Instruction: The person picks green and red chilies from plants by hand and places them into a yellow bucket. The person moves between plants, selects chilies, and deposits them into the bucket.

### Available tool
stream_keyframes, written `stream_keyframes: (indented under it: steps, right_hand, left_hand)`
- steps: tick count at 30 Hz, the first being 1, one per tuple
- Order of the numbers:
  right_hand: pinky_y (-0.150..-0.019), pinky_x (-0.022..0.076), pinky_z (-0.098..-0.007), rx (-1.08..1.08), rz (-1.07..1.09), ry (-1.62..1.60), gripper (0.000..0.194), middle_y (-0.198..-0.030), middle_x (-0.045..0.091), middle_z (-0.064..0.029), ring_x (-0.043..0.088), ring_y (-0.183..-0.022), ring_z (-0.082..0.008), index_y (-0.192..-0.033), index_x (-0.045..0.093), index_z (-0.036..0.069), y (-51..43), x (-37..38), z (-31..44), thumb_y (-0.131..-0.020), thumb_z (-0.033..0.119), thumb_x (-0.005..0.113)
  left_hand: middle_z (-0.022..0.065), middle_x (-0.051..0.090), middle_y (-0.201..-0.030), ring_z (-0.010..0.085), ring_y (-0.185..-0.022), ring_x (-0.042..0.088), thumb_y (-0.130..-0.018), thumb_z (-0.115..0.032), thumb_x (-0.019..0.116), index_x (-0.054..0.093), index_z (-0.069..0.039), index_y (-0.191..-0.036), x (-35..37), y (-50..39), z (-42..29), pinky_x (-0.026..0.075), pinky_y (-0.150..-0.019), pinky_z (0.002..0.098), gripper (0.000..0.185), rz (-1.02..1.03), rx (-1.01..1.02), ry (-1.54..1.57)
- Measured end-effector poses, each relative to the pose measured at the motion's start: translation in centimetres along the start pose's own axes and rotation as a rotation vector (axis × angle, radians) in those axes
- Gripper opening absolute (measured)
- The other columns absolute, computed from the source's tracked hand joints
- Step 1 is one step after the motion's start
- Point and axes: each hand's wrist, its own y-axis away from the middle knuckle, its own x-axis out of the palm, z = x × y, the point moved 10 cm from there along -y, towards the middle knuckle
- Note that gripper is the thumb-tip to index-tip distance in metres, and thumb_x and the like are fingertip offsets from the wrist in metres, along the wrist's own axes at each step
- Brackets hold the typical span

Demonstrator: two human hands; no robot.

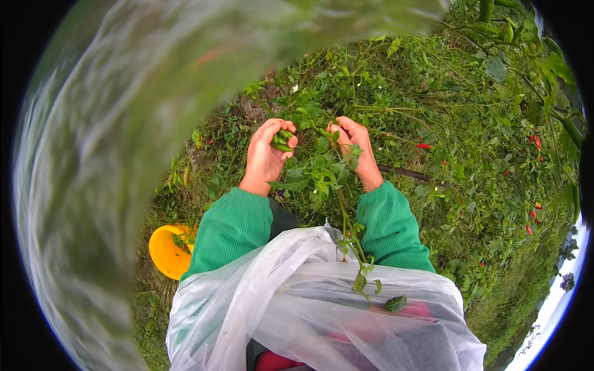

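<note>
Several green chili peppers (pixel 281 140) lie cupped in my left hand (pixel 267 150), its fingers curled around them. To the right, my right hand (pixel 356 146) has thumb and fingers pinched at a chili plant (pixel 320 171). A green pepper (pixel 325 133) shows beside those fingertips; whether they grip it or its stem is hard to tell. Leafy stems of the plant rise between both hands and reach down over the clear plastic sheet (pixel 315 287) wrapped round my body. Green ribbed sleeves (pixel 232 227) cover my forearms.
A yellow bucket (pixel 169 257) stands at the lower left, partly behind my sleeve. Red chilies (pixel 535 141) dot the dense plants on the right. A dark hose or pipe (pixel 406 173) lies beyond my right wrist. A blurred translucent sheet (pixel 93 185) covers the left and upper view.
</note>
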Motion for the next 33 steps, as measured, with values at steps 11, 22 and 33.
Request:
stream_keyframes:
  steps: [11, 22, 33]
  right_hand:
    - [-0.054, 0.0305, -0.0321, -0.162, 0.057, 0.191, 0.024, -0.066, 0.035, -0.001, 0.034, -0.061, -0.01, -0.075, 0.041, 0.003, 0.0, 1.8, 1.2, -0.093, 0.013, 0.054]
    - [-0.067, 0.0433, -0.0342, -0.233, 0.306, 0.377, 0.012, -0.083, 0.056, -0.0128, 0.053, -0.073, -0.0243, -0.091, 0.058, -0.004, 0.0, 3.3, 1.6, -0.082, 0.001, 0.062]
    - [-0.066, 0.0406, -0.0273, -0.122, 0.174, 0.198, 0.01, -0.081, 0.051, -0.0041, 0.047, -0.073, -0.0115, -0.094, 0.055, 0.0, 0.0, 1.7, 0.5, -0.091, 0.009, 0.056]
  left_hand:
    - [-0.0025, 0.06, -0.076, 0.0048, -0.069, 0.049, -0.082, -0.012, 0.071, 0.067, -0.001, -0.095, 1.9, 0.4, 1.6, 0.043, -0.064, 0.0213, 0.018, 0.07, 0.256, -0.669]
    - [0.0042, 0.063, -0.072, 0.0128, -0.062, 0.055, -0.081, -0.007, 0.071, 0.066, -0.001, -0.082, 0.6, 0.0, 1.2, 0.043, -0.055, 0.0285, 0.007, -0.063, 0.362, -0.701]
    - [0.0039, 0.06, -0.081, 0.0114, -0.066, 0.054, -0.093, -0.021, 0.055, 0.059, -0.005, -0.091, -1.8, -0.3, 0.0, 0.039, -0.048, 0.0217, 0.016, -0.126, 0.078, -0.327]
